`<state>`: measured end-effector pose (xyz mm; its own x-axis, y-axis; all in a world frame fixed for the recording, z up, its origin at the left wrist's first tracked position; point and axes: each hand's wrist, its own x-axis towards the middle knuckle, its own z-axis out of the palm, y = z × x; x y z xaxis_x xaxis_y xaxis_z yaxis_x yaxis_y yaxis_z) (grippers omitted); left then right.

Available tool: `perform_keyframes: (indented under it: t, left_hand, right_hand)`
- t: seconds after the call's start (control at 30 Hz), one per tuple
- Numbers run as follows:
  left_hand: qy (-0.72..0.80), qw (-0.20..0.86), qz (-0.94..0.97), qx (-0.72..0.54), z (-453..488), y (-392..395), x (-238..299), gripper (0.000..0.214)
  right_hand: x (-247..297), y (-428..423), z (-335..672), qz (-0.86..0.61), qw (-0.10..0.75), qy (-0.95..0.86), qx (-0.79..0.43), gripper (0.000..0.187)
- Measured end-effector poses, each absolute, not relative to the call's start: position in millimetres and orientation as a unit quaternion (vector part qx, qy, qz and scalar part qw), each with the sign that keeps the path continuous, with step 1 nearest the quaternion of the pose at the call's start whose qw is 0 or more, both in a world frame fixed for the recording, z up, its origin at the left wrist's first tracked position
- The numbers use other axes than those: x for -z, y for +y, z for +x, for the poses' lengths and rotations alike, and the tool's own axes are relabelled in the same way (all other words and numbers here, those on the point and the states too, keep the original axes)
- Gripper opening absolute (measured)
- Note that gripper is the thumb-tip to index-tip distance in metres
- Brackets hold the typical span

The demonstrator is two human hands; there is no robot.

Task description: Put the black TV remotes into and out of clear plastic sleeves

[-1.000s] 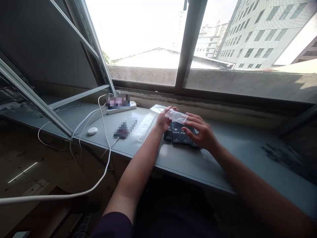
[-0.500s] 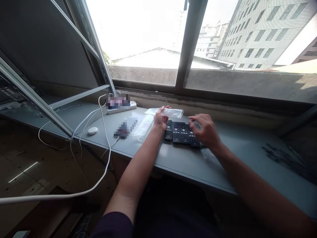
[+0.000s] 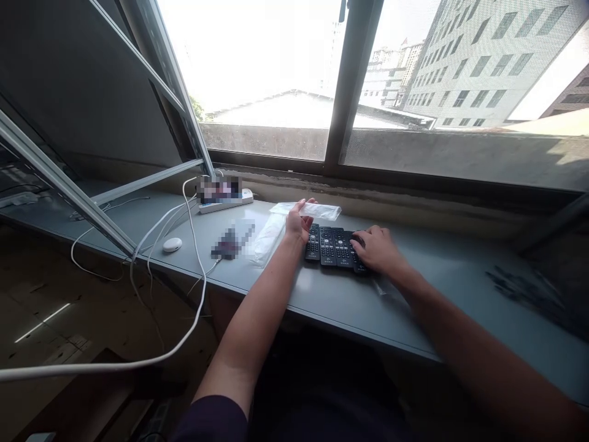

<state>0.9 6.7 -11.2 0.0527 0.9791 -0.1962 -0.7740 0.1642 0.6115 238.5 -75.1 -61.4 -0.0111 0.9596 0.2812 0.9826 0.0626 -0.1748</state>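
Several black remote controls [image 3: 327, 250] lie side by side on the grey table, their button faces up. My left hand [image 3: 299, 222] is closed on a clear plastic sleeve [image 3: 324, 212], which stretches to both sides of the fingers above the remotes' far ends. Over the rightmost remote control [image 3: 358, 265] is my right hand [image 3: 378, 247], thumb and fingers closed about its far part; the hand hides much of that remote. Left of my left wrist lies a stack of clear plastic sleeves [image 3: 267, 239]. A bit of clear plastic [image 3: 380, 286] shows beneath my right wrist.
White cables [image 3: 200, 288] loop across the table's left side and hang over its front edge. A white round device [image 3: 172, 244], a power strip [image 3: 225, 201] and a blurred object [image 3: 227, 244] lie there. A metal frame [image 3: 147, 178] stands left; a window runs behind.
My right hand has come down and left onto the rightmost remote control, closing its fingers there. My left hand stays in place with the plastic sleeve.
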Motion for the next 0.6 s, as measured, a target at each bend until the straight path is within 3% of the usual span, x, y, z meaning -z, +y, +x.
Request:
perform_keyframes:
  t: [0.6]
  left_hand:
    - [0.282, 0.703, 0.162, -0.633, 2.5, 10.7, 15.6, 0.013]
  right_hand:
    - [36.3, -83.9, 217.1, -0.717, 0.113, -0.688, 0.017, 0.059]
